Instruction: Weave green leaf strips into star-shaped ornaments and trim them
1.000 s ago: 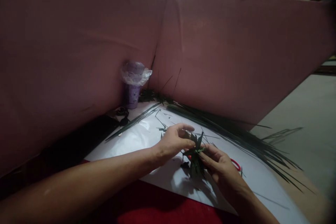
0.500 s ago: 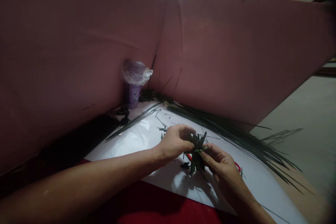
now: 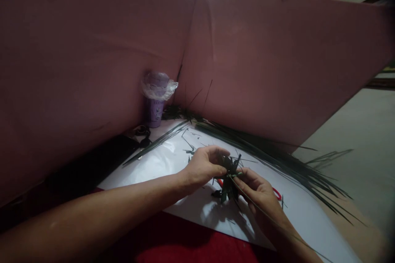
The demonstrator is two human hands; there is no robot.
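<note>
Between my hands, above the white sheet [image 3: 154, 176], is a dark green bundle of leaf strips shaped like a flower [image 3: 228, 187]. My left hand [image 3: 208, 166] pinches its left side with thumb and fingers. My right hand [image 3: 257, 191] is closed on its right side, where a long thin leaf strip [image 3: 274, 224] runs back over the wrist. Partly hidden behind the bundle and my right hand lies a red-handled tool [image 3: 277, 193], its kind not clear. Small cut leaf bits [image 3: 189, 152] lie on the sheet near my left hand.
Long green leaf blades [image 3: 262, 144] lie along the back right edge, with a thinner bunch [image 3: 157, 141] at the left. A purple cup [image 3: 156, 107] wrapped in clear plastic stands in the corner. Pink panels [image 3: 262, 65] rise behind. Red cloth [image 3: 185, 238] is in front.
Both hands keep their hold on the leaf flower, which has turned slightly. The long strip over my right wrist shows more clearly. The view has shifted a little.
</note>
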